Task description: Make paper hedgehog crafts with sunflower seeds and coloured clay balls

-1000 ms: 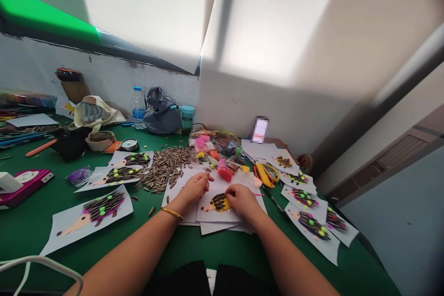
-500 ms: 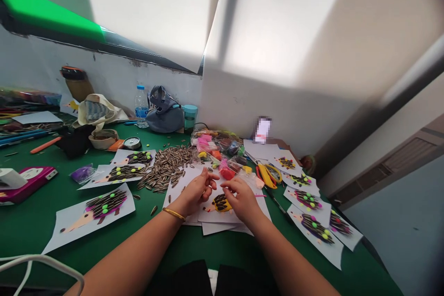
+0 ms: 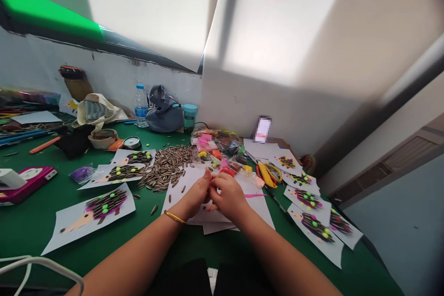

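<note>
My left hand and my right hand meet over the white paper in front of me, fingers curled together and touching. Whatever lies between the fingertips is too small or too hidden to name. Beneath them, a hedgehog picture shows only its face; its body is covered by my hands. A pink clay tool rests on the sheet, right of my right hand. Several sunflower seeds lie loose on the paper to the left, beside a large seed pile.
Bags of coloured clay lie behind my hands, with yellow-handled scissors to their right. Finished-looking seed hedgehog cards line both sides. A phone leans on the wall; a water bottle stands at the back.
My hands, apart half a second ago, have come together so their fingers touch. They now cover the hedgehog's seeded yellow body, which was visible between them.
</note>
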{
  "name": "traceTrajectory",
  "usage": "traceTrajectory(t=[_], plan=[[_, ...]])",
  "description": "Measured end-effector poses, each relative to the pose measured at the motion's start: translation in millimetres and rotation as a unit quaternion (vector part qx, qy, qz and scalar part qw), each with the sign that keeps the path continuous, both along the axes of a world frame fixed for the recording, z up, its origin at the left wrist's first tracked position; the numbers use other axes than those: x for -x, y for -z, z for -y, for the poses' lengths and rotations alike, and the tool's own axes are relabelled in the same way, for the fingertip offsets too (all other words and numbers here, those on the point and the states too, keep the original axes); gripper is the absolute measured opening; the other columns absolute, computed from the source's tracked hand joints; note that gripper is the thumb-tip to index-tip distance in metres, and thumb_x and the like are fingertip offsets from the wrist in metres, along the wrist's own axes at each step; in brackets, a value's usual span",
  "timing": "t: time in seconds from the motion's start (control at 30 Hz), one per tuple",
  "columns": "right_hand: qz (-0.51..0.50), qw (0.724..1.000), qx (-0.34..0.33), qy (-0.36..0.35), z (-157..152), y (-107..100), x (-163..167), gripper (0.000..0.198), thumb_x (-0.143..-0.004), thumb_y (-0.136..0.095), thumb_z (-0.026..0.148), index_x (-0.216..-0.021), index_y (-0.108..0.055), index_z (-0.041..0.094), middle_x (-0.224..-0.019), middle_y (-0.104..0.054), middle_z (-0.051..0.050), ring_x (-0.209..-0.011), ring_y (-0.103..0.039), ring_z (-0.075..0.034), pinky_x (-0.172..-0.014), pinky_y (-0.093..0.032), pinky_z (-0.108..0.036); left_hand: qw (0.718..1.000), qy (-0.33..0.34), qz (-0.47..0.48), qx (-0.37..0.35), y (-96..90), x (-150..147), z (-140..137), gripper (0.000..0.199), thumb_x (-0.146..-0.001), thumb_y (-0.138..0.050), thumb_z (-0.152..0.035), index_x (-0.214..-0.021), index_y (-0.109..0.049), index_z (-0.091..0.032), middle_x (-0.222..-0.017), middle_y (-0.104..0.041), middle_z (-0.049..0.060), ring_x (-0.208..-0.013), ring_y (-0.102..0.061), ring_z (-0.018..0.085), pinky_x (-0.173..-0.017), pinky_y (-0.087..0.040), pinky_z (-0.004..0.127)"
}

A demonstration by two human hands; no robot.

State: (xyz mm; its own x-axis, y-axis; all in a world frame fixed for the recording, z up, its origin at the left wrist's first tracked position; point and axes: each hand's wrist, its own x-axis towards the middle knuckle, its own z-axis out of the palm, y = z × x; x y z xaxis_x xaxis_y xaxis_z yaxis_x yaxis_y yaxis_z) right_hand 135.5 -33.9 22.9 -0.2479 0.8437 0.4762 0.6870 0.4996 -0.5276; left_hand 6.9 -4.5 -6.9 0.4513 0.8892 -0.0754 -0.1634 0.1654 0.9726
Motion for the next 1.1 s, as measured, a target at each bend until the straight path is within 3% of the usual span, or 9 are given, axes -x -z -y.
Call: traceTrajectory(t=[0.2, 0.3, 0.5, 0.57, 0.7, 0.83, 0.97, 1.1], plan=[[-0.118, 0.992, 0.01, 0.034, -6.5, 2.2, -22.3, 0.017, -0.088, -0.054, 0.022, -0.075, -0.065, 0.02, -0.08, -0.06, -0.002, -0.078, -0.056, -0.016, -0.073, -0.044, -0.028, 0.999, 0.009, -0.009, -0.031, -6.2, -1.3, 0.6, 0.042, -0.08, -0.058, -0.06, -0.076, -0.048, -0.019, -0.054, -0.04, -0.007, -0.042, -0.029, 0.005, -0.04, -0.017, 0.019], [-0.167, 0.984, 0.052, 0.016, -6.7, 13.0, -27.4, 0.009, -0.084, -0.059, 0.025, -0.083, -0.067, 0.02, -0.081, -0.061, -0.002, -0.075, -0.056, -0.016, -0.069, -0.045, -0.028, 0.999, 0.016, -0.017, -0.037, -5.7, -1.1, -0.4, 0.042, -0.078, -0.06, -0.059, -0.075, -0.049, -0.018, -0.053, -0.039, -0.008, -0.042, -0.028, 0.005, -0.04, -0.017, 0.019], [-0.287, 0.948, 0.134, 0.029, 0.3, 32.6, -45.0, 0.016, -0.084, -0.057, 0.032, -0.092, -0.062, 0.02, -0.086, -0.067, -0.004, -0.078, -0.063, -0.018, -0.072, -0.051, -0.031, 0.999, -0.003, -0.022, -0.025, -3.8, 0.1, -2.7, 0.038, -0.08, -0.06, -0.053, -0.086, -0.059, -0.015, -0.056, -0.042, -0.007, -0.042, -0.027, 0.004, -0.04, -0.016, 0.019], [-0.255, 0.954, 0.145, 0.054, 2.5, 36.4, -56.9, 0.017, -0.084, -0.056, 0.031, -0.095, -0.064, 0.02, -0.087, -0.068, -0.005, -0.08, -0.065, -0.02, -0.074, -0.051, -0.032, 0.999, -0.025, -0.017, -0.013, -2.7, 1.6, -6.1, 0.039, -0.08, -0.059, -0.053, -0.088, -0.059, -0.015, -0.057, -0.042, -0.007, -0.042, -0.028, 0.004, -0.04, -0.016, 0.019], [-0.096, 0.985, 0.129, 0.057, 7.3, 45.0, -74.8, 0.025, -0.085, -0.051, 0.024, -0.102, -0.07, 0.022, -0.102, -0.069, -0.006, -0.098, -0.062, -0.021, -0.088, -0.047, -0.035, 0.998, -0.055, -0.004, 0.008, 0.8, 4.7, -12.9, 0.041, -0.08, -0.059, -0.056, -0.087, -0.058, -0.015, -0.057, -0.042, -0.007, -0.041, -0.027, 0.004, -0.039, -0.016, 0.019], [-0.024, 0.986, 0.15, 0.074, 13.3, 49.5, -73.8, 0.024, -0.084, -0.052, 0.021, -0.1, -0.069, 0.023, -0.096, -0.07, -0.004, -0.089, -0.063, -0.019, -0.08, -0.048, -0.032, 0.998, -0.069, -0.005, 0.013, 2.8, 5.7, -14.8, 0.042, -0.08, -0.059, -0.056, -0.086, -0.059, -0.015, -0.056, -0.042, -0.007, -0.041, -0.027, 0.004, -0.039, -0.017, 0.018], [0.044, 0.989, 0.125, 0.07, 17.7, 45.1, -67.0, 0.017, -0.083, -0.054, 0.018, -0.085, -0.07, 0.023, -0.088, -0.068, -0.003, -0.086, -0.06, -0.018, -0.075, -0.045, -0.027, 0.997, -0.077, -0.012, 0.009, 3.2, 5.4, -14.9, 0.041, -0.081, -0.058, -0.055, -0.086, -0.059, -0.015, -0.056, -0.042, -0.007, -0.041, -0.028, 0.004, -0.039, -0.018, 0.019], [0.083, 0.986, 0.12, 0.079, 19.2, 42.4, -65.0, 0.017, -0.083, -0.054, 0.016, -0.084, -0.07, 0.023, -0.086, -0.066, -0.002, -0.084, -0.059, -0.016, -0.073, -0.043, -0.025, 0.997, -0.076, -0.016, 0.008, 3.6, 5.2, -15.3, 0.039, -0.082, -0.057, -0.054, -0.086, -0.059, -0.015, -0.056, -0.042, -0.007, -0.04, -0.029, 0.004, -0.039, -0.018, 0.019]])
